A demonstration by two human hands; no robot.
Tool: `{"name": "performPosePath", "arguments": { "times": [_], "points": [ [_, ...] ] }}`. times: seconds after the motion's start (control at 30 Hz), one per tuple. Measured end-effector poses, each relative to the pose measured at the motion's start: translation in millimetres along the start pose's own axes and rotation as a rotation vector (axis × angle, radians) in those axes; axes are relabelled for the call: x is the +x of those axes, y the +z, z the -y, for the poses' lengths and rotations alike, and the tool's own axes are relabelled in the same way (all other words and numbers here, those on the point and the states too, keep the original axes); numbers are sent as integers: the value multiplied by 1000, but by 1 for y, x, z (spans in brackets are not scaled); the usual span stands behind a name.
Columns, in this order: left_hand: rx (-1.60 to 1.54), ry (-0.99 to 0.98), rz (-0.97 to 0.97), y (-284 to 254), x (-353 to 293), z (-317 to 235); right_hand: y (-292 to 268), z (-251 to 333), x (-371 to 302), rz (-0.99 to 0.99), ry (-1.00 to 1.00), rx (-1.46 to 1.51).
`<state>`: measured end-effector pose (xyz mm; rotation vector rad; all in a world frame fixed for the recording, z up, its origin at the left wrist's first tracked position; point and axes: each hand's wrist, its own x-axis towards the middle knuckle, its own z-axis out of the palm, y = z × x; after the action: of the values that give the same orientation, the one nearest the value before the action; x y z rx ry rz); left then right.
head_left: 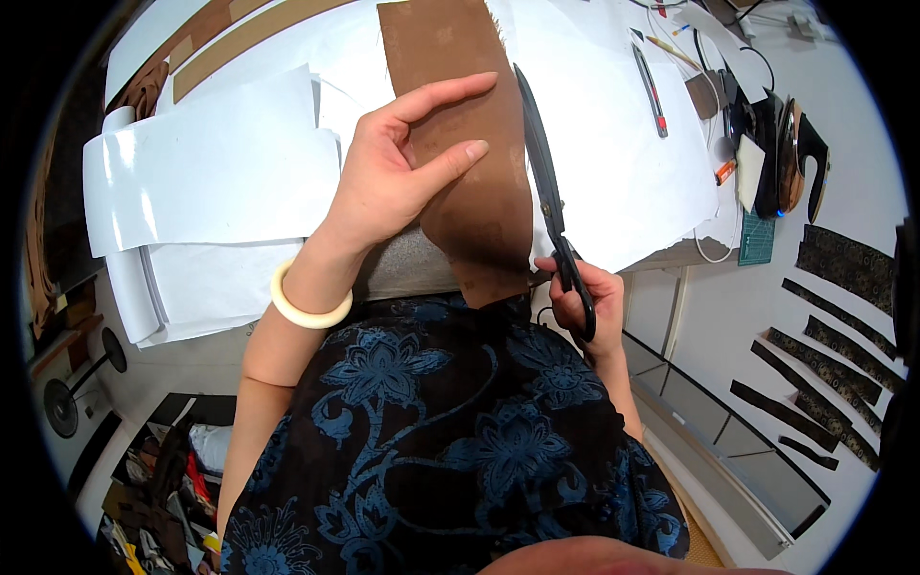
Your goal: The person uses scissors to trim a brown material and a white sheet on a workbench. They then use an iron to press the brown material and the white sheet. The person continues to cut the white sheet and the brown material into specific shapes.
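Note:
A piece of brown fabric (460,182) with a frayed upper right edge lies across the white paper, its lower end hanging past the table edge toward me. My left hand (383,163), a cream bangle (311,321) on its wrist, holds the fabric at its left side. Thumb and index finger stretch apart on top; the other fingers are hidden, apparently under the cloth. In my right hand (599,297) are large black scissors (548,192), gripped by the handles. Their blades point away from me along the fabric's right edge and look nearly closed.
White paper sheets (220,172) overlap at left. A brown strip (249,48) lies at the far left. To the right are a utility knife (649,86), an orange-handled tool (725,172), an iron (791,158) and a green cutting mat (757,238). Dark patterned strips (834,355) hang farther right.

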<state>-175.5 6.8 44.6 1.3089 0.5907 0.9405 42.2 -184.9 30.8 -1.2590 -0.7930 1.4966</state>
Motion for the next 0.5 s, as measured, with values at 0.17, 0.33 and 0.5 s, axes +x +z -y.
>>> {"name": "performPosePath", "arguments": {
  "times": [0.17,0.33,0.5],
  "points": [
    [-29,-16,-3,0,-1,-3,0,0,0,8,-21,-21],
    [-14,-22,43,-5,0,-6,-4,1,-1,7,-3,-45],
    [-21,-43,72,-4,-2,-8,-4,1,0,10,0,-28]
  ]
}}
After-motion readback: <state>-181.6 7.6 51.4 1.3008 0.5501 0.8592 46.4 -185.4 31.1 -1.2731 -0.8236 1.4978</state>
